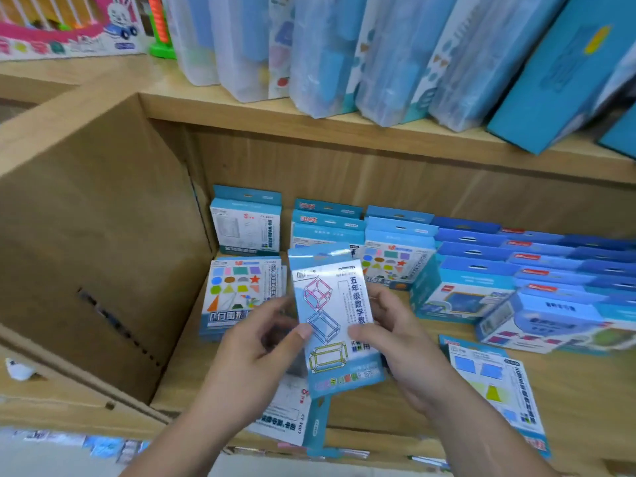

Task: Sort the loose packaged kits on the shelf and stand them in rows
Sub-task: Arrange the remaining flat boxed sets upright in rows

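Note:
A blue-edged kit with cube frame drawings (332,321) is held upright above the wooden shelf (395,407) between both hands. My left hand (261,342) pinches its left edge with the thumb on the front. My right hand (389,335) grips its right edge. Under it lies a flat white kit (289,418) at the shelf's front edge. Another flat kit with blue squares (499,387) lies to the right. A kit with coloured shapes (237,294) leans at the left. Behind it stand rows of kits (327,228).
A cardboard box wall (96,256) borders the shelf on the left. Rows of darker blue packs (516,266) fill the right side. The upper shelf (309,111) carries tall clear plastic cases (327,53) and blue boxes. A pink toy box (69,25) sits at top left.

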The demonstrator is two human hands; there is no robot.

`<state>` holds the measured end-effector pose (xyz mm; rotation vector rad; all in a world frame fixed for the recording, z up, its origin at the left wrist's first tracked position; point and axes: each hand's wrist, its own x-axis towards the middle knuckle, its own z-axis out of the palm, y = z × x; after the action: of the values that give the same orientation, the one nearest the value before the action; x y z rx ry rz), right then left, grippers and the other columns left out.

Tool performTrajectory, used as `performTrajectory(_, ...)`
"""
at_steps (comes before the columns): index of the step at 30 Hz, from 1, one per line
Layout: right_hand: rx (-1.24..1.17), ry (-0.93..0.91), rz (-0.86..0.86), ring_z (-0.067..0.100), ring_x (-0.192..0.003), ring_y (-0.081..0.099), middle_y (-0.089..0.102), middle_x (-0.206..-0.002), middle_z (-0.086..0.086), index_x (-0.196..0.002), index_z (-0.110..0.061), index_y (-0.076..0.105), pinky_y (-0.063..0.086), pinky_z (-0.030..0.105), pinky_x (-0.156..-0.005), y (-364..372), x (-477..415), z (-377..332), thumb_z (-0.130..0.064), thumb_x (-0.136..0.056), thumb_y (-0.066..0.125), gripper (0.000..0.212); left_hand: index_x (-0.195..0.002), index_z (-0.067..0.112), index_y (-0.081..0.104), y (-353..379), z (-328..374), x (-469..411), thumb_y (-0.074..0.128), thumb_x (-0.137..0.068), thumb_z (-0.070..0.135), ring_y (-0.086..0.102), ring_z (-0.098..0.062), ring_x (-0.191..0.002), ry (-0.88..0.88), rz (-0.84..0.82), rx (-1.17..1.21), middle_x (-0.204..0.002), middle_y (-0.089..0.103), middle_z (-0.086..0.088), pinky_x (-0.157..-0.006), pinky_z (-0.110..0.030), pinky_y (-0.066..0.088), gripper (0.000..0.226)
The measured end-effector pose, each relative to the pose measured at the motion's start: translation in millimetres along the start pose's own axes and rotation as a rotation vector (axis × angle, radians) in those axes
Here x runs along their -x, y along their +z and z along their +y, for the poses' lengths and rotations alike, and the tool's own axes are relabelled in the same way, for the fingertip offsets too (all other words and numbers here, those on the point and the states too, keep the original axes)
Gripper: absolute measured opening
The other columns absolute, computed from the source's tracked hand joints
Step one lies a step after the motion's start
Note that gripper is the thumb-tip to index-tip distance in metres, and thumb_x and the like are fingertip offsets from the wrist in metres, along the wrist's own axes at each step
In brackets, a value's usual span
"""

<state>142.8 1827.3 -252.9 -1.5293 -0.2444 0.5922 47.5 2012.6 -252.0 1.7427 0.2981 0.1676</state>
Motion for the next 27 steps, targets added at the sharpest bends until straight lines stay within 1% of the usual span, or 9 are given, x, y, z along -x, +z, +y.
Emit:
performTrajectory(2, 0.005, -0.043, 0.034, 0.021, -0.104, 0.071, 0.075, -0.112, 0.004, -0.121, -0.018, 0.058, 0.060, 0.036, -0.084, -10, 9, -3, -0.013, -0.077, 0.070, 0.046, -0.114, 0.036, 0.065, 19, 7, -4, 0.066, -0.083, 0.034, 0.072, -0.019, -0.095, -0.008, -0.055, 0.086, -0.106, 0.076, 0.004, -0.083, -0.053, 0.058, 0.031)
performTrajectory(5, 0.014, -0.093, 0.163, 0.029, -0.106, 0.069, 0.074, -0.110, 0.009, -0.117, -0.014, 0.062, 0.058, 0.043, -0.092, -34, 24, -6, -0.014, -0.089, 0.074, 0.031, -0.117, 0.029, 0.062, 44, 16, -8, 0.074, -0.088, 0.025, 0.072, -0.021, -0.090, 0.010, -0.104, 0.087, -0.099, 0.077, 0.004, -0.079, -0.049, 0.058, 0.032)
performTrajectory(8, 0.017, -0.125, 0.257, 0.028, -0.104, 0.068, 0.075, -0.109, 0.007, -0.113, -0.016, 0.069, 0.058, 0.039, -0.092, -62, 40, -8, -0.021, -0.085, 0.071, 0.029, -0.112, 0.028, 0.063, 69, 24, -12, 0.076, -0.079, 0.021, 0.073, -0.023, -0.083, 0.034, -0.143, 0.089, -0.094, 0.077, -0.002, -0.074, -0.041, 0.059, 0.036)
performTrajectory(10, 0.021, -0.140, 0.310, 0.026, -0.104, 0.069, 0.076, -0.109, 0.003, -0.110, -0.021, 0.072, 0.058, 0.035, -0.089, -86, 54, -8, -0.023, -0.085, 0.072, 0.025, -0.106, 0.031, 0.066, 91, 32, -17, 0.083, -0.078, 0.032, 0.074, -0.022, -0.084, 0.055, -0.194, 0.083, -0.095, 0.077, -0.002, -0.076, -0.038, 0.060, 0.033)
performTrajectory(12, 0.003, -0.155, 0.366, 0.031, -0.105, 0.068, 0.076, -0.109, 0.004, -0.109, -0.020, 0.074, 0.059, 0.036, -0.088, -111, 67, -6, -0.020, -0.086, 0.075, 0.023, -0.099, 0.037, 0.067, 116, 38, -22, 0.079, -0.073, 0.042, 0.074, -0.020, -0.085, 0.069, -0.242, 0.062, -0.097, 0.076, 0.000, -0.080, -0.044, 0.059, 0.029)
performTrajectory(16, -0.012, -0.176, 0.429, 0.040, -0.105, 0.065, 0.075, -0.109, 0.010, -0.109, -0.020, 0.074, 0.057, 0.049, -0.091, -159, 91, -1, -0.024, -0.082, 0.074, 0.028, -0.093, 0.035, 0.067, 167, 51, -27, 0.075, -0.069, 0.046, 0.072, -0.023, -0.080, 0.091, -0.320, 0.049, -0.094, 0.076, -0.002, -0.078, -0.052, 0.057, 0.028)
performTrajectory(19, -0.024, -0.181, 0.436, 0.033, -0.105, 0.068, 0.076, -0.110, 0.007, -0.113, -0.015, 0.072, 0.059, 0.041, -0.089, -200, 110, 1, -0.022, -0.082, 0.072, 0.032, -0.093, 0.035, 0.068, 208, 61, -26, 0.074, -0.064, 0.052, 0.072, -0.027, -0.082, 0.083, -0.350, 0.051, -0.093, 0.076, -0.004, -0.078, -0.052, 0.059, 0.035)
performTrajectory(22, -0.026, -0.206, 0.447, 0.031, -0.104, 0.068, 0.076, -0.111, 0.007, -0.116, -0.014, 0.071, 0.058, 0.036, -0.086, -244, 126, 5, -0.021, -0.081, 0.073, 0.035, -0.095, 0.032, 0.068, 253, 73, -21, 0.077, -0.069, 0.040, 0.071, -0.031, -0.082, 0.075, -0.370, 0.039, -0.092, 0.075, -0.006, -0.072, -0.039, 0.060, 0.028)
performTrajectory(27, -0.046, -0.259, 0.518, 0.024, -0.092, 0.070, 0.076, -0.103, 0.008, -0.113, -0.016, 0.072, 0.058, 0.031, -0.078, -310, 150, 13, -0.014, -0.084, 0.077, 0.030, -0.108, 0.029, 0.061, 330, 95, -17, 0.080, -0.080, 0.036, 0.069, -0.032, -0.078, 0.061, -0.425, -0.033, -0.085, 0.075, -0.006, -0.068, -0.039, 0.051, 0.035)
